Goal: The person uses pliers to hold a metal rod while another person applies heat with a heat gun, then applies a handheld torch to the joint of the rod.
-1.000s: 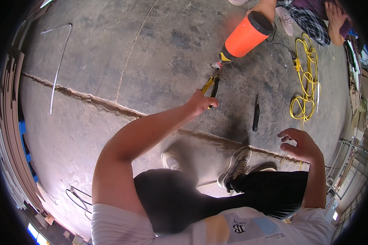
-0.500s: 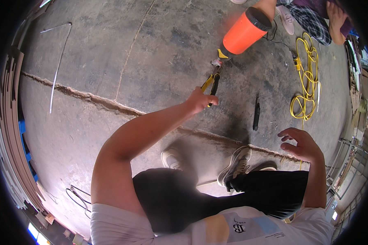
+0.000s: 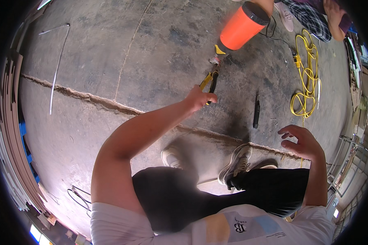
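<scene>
Your left hand (image 3: 197,99) is wrapped round one pair of yellow-and-black pliers (image 3: 213,80), their tip at one small pale piece (image 3: 214,60) just beside one orange cylindrical tool (image 3: 240,29). Your right hand (image 3: 302,143), empty and half curled, hangs near one slim black tool (image 3: 256,114).

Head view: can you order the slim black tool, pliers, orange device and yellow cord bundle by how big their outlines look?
1. Yellow cord bundle
2. Orange device
3. Pliers, partly hidden by the left hand
4. Slim black tool
</scene>
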Available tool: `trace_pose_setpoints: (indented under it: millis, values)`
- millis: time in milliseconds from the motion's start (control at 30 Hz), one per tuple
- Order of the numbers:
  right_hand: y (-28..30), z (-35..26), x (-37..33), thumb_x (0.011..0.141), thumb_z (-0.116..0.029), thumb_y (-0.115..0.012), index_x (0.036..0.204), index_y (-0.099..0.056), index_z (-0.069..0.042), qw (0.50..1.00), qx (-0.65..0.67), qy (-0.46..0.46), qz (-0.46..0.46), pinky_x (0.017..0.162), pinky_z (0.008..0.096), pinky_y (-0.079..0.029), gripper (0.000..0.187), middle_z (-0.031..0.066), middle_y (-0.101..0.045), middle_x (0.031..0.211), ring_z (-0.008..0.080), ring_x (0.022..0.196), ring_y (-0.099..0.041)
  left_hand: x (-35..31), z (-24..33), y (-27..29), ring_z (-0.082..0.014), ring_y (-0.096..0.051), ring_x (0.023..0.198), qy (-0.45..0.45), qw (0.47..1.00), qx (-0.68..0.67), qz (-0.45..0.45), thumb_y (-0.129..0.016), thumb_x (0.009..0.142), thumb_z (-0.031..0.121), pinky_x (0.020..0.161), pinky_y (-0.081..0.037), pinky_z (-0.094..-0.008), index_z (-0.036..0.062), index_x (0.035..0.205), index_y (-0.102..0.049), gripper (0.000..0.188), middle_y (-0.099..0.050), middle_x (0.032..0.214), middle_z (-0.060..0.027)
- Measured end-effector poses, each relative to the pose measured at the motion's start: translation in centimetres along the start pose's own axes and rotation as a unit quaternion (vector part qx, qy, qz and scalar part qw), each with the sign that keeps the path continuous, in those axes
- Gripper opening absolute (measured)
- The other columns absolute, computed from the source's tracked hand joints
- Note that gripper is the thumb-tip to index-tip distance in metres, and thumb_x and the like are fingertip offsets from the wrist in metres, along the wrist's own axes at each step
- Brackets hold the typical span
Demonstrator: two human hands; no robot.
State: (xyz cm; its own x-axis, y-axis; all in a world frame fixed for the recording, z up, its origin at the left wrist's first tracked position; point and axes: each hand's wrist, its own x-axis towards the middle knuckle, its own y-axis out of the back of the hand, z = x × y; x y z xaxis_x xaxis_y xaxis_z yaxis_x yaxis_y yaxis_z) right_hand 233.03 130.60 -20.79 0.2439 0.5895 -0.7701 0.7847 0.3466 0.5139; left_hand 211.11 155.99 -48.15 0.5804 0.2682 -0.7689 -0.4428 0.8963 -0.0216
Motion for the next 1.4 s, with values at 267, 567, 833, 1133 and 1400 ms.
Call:
trace_pose_setpoints:
  millis: [267,567,833,1133,1400]
  values:
    - [0.1,-0.3,-0.2,0.087,-0.023,-0.076,0.119,-0.072,-0.004,1.0,-0.001,-0.008,0.001,0.094,0.0396,-0.055,0.037,0.013,-0.072,0.116,0.0265,0.104,-0.072,0.3,-0.3,-0.1,-0.0289,-0.064,0.097,-0.007,1.0,0.006,0.007,-0.085,0.07,0.035,0.084,-0.051,-0.0398,-0.0143,0.134,-0.045,0.09,-0.065,0.106,-0.0217]
    - [-3.6,1.9,1.3,0.092,-0.028,-0.076,0.123,-0.072,-0.008,1.0,0.019,-0.001,0.005,0.092,0.0381,-0.057,0.037,0.0115,-0.073,0.12,0.0235,0.102,-0.073,0.7,-1.3,0.6,-0.0252,-0.064,0.093,-0.033,0.998,0.037,0.029,-0.086,0.072,0.034,0.076,-0.052,-0.0391,-0.0153,0.129,-0.047,0.085,-0.067,0.101,-0.0186]
    - [-36.1,7.2,7.9,0.102,-0.061,-0.047,0.146,-0.056,-0.012,0.837,0.062,0.012,-0.544,0.098,0.0577,-0.053,0.066,0.0144,-0.061,0.139,0.0333,0.124,-0.06,2.3,-2.7,0.3,-0.0253,-0.065,0.087,-0.041,0.998,0.014,0.043,-0.09,0.071,0.03,0.073,-0.053,-0.0403,-0.011,0.125,-0.05,0.079,-0.067,0.099,-0.0183]
    - [-42.8,0.7,10.2,0.101,-0.065,-0.045,0.154,-0.048,-0.017,0.698,0.125,-0.12,-0.695,0.095,0.069,-0.051,0.072,0.0127,-0.052,0.151,0.0366,0.133,-0.054,1.0,-2.4,0.1,-0.0242,-0.065,0.084,-0.015,0.999,-0.026,0.019,-0.089,0.065,0.024,0.072,-0.054,-0.0375,-0.01,0.121,-0.05,0.076,-0.066,0.098,-0.0176]
    - [-44.4,0.1,9.3,0.102,-0.061,-0.044,0.156,-0.043,-0.02,0.683,0.136,-0.102,-0.71,0.096,0.0733,-0.049,0.069,0.0123,-0.046,0.156,0.0412,0.136,-0.049,1.0,-2.7,0.2,-0.0221,-0.065,0.081,-0.033,0.999,-0.005,0.028,-0.089,0.067,0.021,0.071,-0.054,-0.0364,-0.0085,0.118,-0.051,0.07,-0.065,0.094,-0.0147]
